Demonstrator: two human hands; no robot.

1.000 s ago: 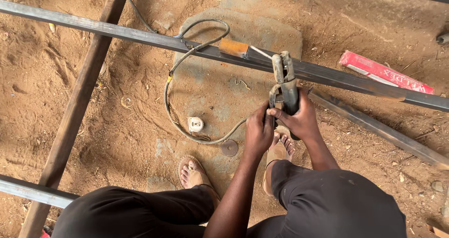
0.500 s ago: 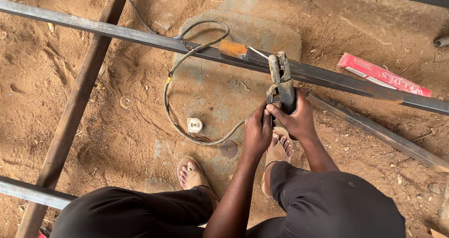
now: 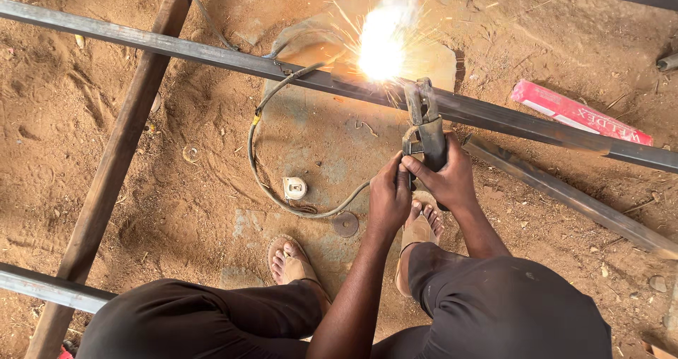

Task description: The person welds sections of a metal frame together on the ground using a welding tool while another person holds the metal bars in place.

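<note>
Together, both hands' fingers [image 3: 417, 167] wrap closed around the electrode holder [image 3: 426, 129], sparks just beyond.

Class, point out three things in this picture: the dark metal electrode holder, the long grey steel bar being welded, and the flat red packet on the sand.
dark metal electrode holder [image 3: 426, 127], head view, on its clamp body.
long grey steel bar [image 3: 198, 52], head view, on its bare top face.
flat red packet [image 3: 575, 112], head view, on its middle.
</note>
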